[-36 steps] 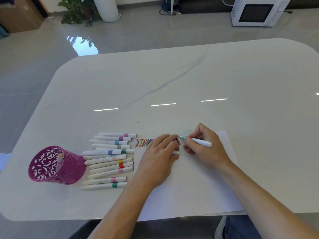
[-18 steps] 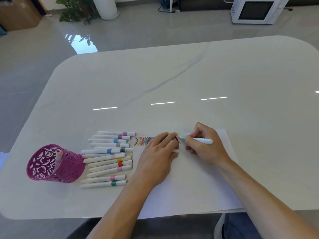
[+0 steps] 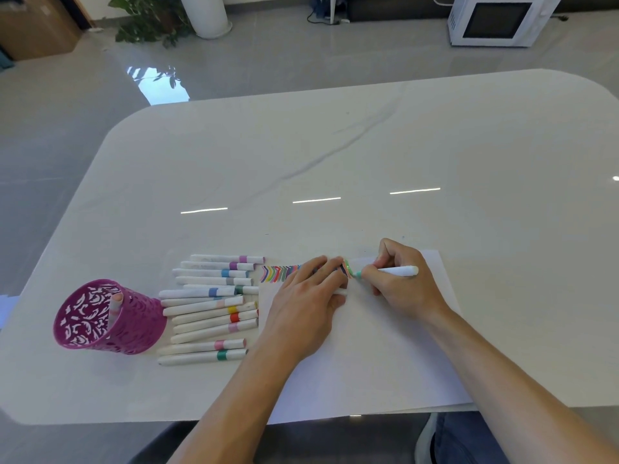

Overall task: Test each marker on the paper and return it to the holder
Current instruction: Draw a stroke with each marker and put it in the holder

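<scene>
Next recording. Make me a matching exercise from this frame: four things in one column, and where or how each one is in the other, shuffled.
Things:
1. left hand
2. right hand
3. purple holder
4. loose markers

Places or states:
A. lie in a row on the table, left of the paper
B. grips a teal marker, tip at the paper
C. rests flat on the paper
D. stands at the far left with a single marker inside

Pairs: 1-C, 2-B, 3-D, 4-A
</scene>
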A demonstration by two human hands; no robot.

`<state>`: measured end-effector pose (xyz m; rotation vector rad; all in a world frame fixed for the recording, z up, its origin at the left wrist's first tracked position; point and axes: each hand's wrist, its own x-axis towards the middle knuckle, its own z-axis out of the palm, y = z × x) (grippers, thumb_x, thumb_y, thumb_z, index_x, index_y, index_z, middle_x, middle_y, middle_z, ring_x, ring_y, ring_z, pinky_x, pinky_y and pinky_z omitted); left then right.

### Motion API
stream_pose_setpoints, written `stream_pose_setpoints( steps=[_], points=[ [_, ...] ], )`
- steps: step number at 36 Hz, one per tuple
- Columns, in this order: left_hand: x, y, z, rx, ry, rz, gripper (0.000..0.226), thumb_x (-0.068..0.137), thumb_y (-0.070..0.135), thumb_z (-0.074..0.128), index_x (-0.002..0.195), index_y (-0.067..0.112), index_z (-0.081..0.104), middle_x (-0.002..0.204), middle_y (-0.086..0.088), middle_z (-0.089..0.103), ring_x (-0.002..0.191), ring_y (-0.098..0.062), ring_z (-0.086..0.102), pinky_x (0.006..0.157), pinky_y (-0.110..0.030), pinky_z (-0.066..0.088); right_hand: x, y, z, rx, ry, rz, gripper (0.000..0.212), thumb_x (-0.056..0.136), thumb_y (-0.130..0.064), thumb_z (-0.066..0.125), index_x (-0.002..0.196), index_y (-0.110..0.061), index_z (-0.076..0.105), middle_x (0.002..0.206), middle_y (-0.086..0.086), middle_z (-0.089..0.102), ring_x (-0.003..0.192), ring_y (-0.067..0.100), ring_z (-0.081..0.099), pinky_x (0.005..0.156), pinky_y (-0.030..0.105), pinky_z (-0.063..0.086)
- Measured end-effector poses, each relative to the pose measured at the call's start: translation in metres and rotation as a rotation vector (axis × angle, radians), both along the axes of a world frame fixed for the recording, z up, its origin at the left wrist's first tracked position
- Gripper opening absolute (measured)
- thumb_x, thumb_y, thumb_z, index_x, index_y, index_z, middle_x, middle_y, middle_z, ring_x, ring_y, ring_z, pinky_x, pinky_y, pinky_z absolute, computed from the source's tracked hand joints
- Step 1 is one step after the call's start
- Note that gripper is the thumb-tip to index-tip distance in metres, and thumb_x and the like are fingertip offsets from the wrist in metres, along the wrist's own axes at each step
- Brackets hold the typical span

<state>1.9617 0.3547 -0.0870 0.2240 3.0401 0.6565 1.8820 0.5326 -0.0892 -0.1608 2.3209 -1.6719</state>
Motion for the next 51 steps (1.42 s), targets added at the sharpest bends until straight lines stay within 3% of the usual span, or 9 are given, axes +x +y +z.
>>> stream_pose_setpoints(
  steps=[9,16,19,21,23,29,36,41,51],
  points=[
    [0.000,0.000,0.000,0.028,0.006,0.010,0.020,0.099,0.026,0.056,0.119,0.024,0.060,0.152,0.020,0.041,0.144,-0.010,0.028,0.112,-0.028,0.029,0.001,0.001,0.001,0.025,-0.004,-0.015,0.028,0.064,-0.025,0.065,0.065,-0.014,0.039,0.056,0.004,0.045,0.056,0.018,0.037,0.055,0.031,0.030],
    [-0.003,0.000,0.001,0.194,-0.020,0.078,0.014,0.094,0.019,0.064,0.108,0.019,0.065,0.146,0.017,0.050,0.143,-0.011,0.034,0.114,-0.034,0.030,-0.004,0.006,0.009,-0.247,-0.082,-0.165,0.020,0.071,-0.013,0.065,0.071,-0.012,0.046,0.056,0.012,0.063,0.045,0.018,0.051,0.042,0.023,0.041],
    [-0.005,-0.002,0.004,0.282,-0.062,0.116,0.010,0.095,0.020,0.064,0.104,0.024,0.062,0.145,0.019,0.050,0.139,-0.002,0.035,0.114,-0.023,0.028,-0.003,0.004,0.016,-0.328,-0.116,-0.191,0.019,0.075,-0.014,0.068,0.070,-0.017,0.050,0.060,0.015,0.064,0.048,0.023,0.050,0.045,0.026,0.040],
    [-0.005,-0.003,0.008,0.346,-0.089,0.160,0.010,0.095,0.024,0.063,0.100,0.032,0.059,0.144,0.025,0.048,0.129,0.006,0.041,0.104,-0.005,0.027,-0.002,0.003,0.021,-0.376,-0.131,-0.199,0.016,0.077,-0.016,0.070,0.071,-0.022,0.057,0.062,0.014,0.066,0.050,0.023,0.052,0.045,0.027,0.041],
    [-0.006,-0.005,0.012,0.412,-0.081,0.225,0.011,0.095,0.027,0.064,0.100,0.035,0.060,0.141,0.029,0.050,0.117,0.009,0.049,0.093,0.000,0.029,-0.001,0.002,0.028,-0.397,-0.117,-0.189,0.010,0.079,-0.017,0.073,0.077,-0.023,0.065,0.066,0.011,0.067,0.053,0.022,0.057,0.047,0.026,0.045],
    [-0.005,-0.006,0.024,0.596,0.047,0.354,0.011,0.094,0.023,0.068,0.103,0.029,0.069,0.116,0.020,0.063,0.107,0.003,0.059,0.092,-0.023,0.049,0.012,0.001,0.048,-0.393,-0.047,-0.197,0.008,0.091,-0.008,0.077,0.096,-0.014,0.080,0.072,0.005,0.072,0.062,0.020,0.063,0.056,0.024,0.052],
    [0.003,-0.003,0.038,0.973,-0.090,0.451,0.011,0.100,0.021,0.059,0.107,0.019,0.068,0.081,-0.003,0.075,0.073,-0.023,0.071,0.070,-0.032,0.056,0.032,-0.001,0.067,-0.465,-0.085,-0.199,0.020,0.091,-0.027,0.063,0.079,-0.016,0.075,0.068,0.010,0.067,0.058,0.024,0.061,0.054,0.029,0.053],
    [0.008,-0.001,0.038,1.078,-0.137,0.427,0.014,0.100,0.012,0.059,0.110,0.014,0.068,0.086,-0.005,0.076,0.074,-0.021,0.072,0.069,-0.029,0.057,0.039,-0.004,0.068,-0.480,-0.026,-0.190,0.018,0.094,-0.025,0.064,0.089,-0.008,0.064,0.073,0.012,0.072,0.061,0.027,0.066,0.057,0.032,0.056],
    [0.007,0.001,0.037,1.078,-0.157,0.410,0.015,0.102,0.012,0.056,0.108,0.018,0.068,0.090,-0.001,0.077,0.076,-0.017,0.073,0.070,-0.029,0.056,0.042,-0.009,0.065,-0.460,0.019,-0.237,0.013,0.097,-0.024,0.063,0.084,-0.023,0.066,0.077,0.010,0.075,0.064,0.026,0.070,0.059,0.028,0.057]
  ],
)
